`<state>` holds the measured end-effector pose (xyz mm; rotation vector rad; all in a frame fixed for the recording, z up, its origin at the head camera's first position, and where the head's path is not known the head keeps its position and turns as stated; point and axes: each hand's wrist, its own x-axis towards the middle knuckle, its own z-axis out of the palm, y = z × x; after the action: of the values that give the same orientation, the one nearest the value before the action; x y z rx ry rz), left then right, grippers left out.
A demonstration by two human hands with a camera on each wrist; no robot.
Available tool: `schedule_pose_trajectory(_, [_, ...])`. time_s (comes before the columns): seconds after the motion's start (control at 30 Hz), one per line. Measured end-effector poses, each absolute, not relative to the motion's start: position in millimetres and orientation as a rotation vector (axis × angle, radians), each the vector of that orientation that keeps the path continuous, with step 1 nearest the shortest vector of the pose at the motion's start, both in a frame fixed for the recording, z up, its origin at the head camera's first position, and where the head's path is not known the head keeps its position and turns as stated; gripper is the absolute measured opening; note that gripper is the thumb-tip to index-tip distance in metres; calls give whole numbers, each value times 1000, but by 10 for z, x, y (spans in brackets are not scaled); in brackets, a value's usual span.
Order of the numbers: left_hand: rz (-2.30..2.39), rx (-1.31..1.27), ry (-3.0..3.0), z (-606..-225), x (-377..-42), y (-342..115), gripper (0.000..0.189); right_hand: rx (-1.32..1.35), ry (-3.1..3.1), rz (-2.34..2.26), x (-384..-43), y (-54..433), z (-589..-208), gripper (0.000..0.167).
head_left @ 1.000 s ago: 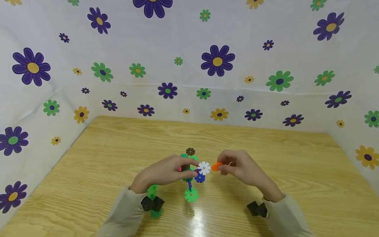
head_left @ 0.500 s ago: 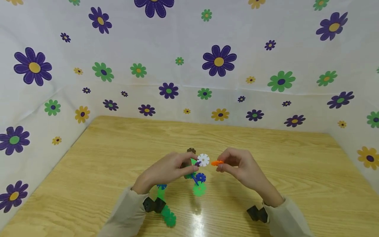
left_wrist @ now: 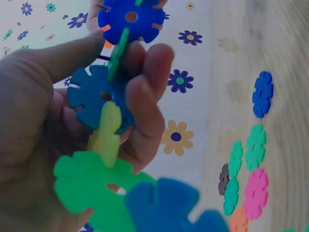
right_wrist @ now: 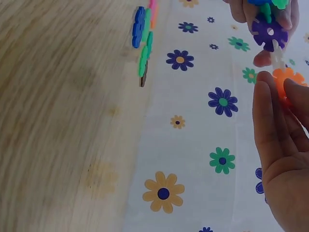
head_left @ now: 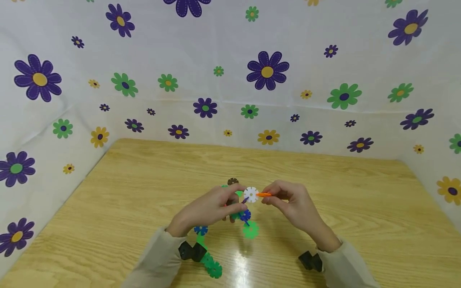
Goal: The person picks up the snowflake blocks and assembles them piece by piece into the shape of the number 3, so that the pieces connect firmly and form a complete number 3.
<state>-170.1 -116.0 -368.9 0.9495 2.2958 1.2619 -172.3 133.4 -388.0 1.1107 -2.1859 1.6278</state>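
Note:
In the head view my left hand [head_left: 212, 206] holds a chain of slotted plastic snowflake discs, thumb and index finger pinching near a purple disc [head_left: 245, 199]. A white disc [head_left: 251, 195] stands out from the purple one, facing the camera. My right hand [head_left: 295, 202] pinches an orange disc [head_left: 264, 195] edge-on, its rim right at the white disc's right side. More of the chain shows in the left wrist view: a teal-blue disc [left_wrist: 91, 94] within the curled fingers and a green disc [left_wrist: 87, 181] below. Green discs [head_left: 215, 270] trail under the left wrist.
Loose discs lie on the wooden table [head_left: 342, 192] beyond the left hand, among them a brown one [head_left: 233, 182], a blue one [left_wrist: 263, 94] and a pink one [left_wrist: 256, 193]. A white flower-print cloth [head_left: 173, 52] stands behind and at both sides.
My right hand has turned the orange disc edge-on and closed its gap to the white disc. The left hand has moved slightly right, and the chain's hanging ends have swung right.

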Motion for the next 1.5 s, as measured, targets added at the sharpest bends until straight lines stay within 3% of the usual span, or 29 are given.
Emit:
schedule_pose_trajectory(0.33, [1273,957,2335,-3680,-1663,-1062,47,1121,-2135,1579,-1715,1323,-3865,25])
schedule_pose_trajectory(0.47, [1332,920,2266,-3672,-1661,-1070,48,1108,-2132,1649,-1720,1344,-3854,20])
schedule_pose_trajectory(0.77, [1524,766,2070,-3753,-1740,-1125,25,1123,-2158,1827,-1759,1348,-3834,14])
schedule_pose_trajectory(1.0, [1615,704,2097,-3764,-1766,-1248,18,1024,-2571,1513,-1869,1284,-3842,16])
schedule_pose_trajectory(1.27, [1621,665,2143,-3696,-1762,-1313,14,1325,-2897,524,-1858,980,-4009,19])
schedule_pose_trajectory(1.5, [1660,689,2105,-3699,-1770,-1281,20,1321,-2893,553,-1858,998,-4024,17])
